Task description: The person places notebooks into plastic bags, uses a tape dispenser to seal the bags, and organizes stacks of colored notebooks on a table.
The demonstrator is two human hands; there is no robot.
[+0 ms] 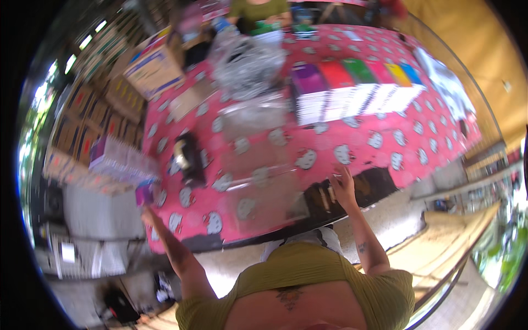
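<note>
At the pink-covered table (pixel 379 151), work looks part-way

Cartons (pixel 80 118) line the far left; beside them, a row of purple-edged packs (pixel 124 160) seems done. At the table's left edge, the left hand (pixel 147 215) meets a small purple item (pixel 144 193), grip too blurred to tell. Clear sleeves (pixel 258 203) lie mid-table. The right hand (pixel 344 188) is open, apparently empty; beyond, six coloured stacks (pixel 355 93) seem untouched; tan sheeting (pixel 478 60) hangs far right

Blur smears the left grip (pixel 147 216) and the small purple item (pixel 144 194) at its fingertips; whether it is held cannot be told. The dark object (pixel 193 163) on the pink tabletop (pixel 324 146) is too streaked to name, and details of the notebook covers (pixel 358 72) are lost. The upper edge cuts off a co-worker (pixel 257 11) above the chest.
</note>
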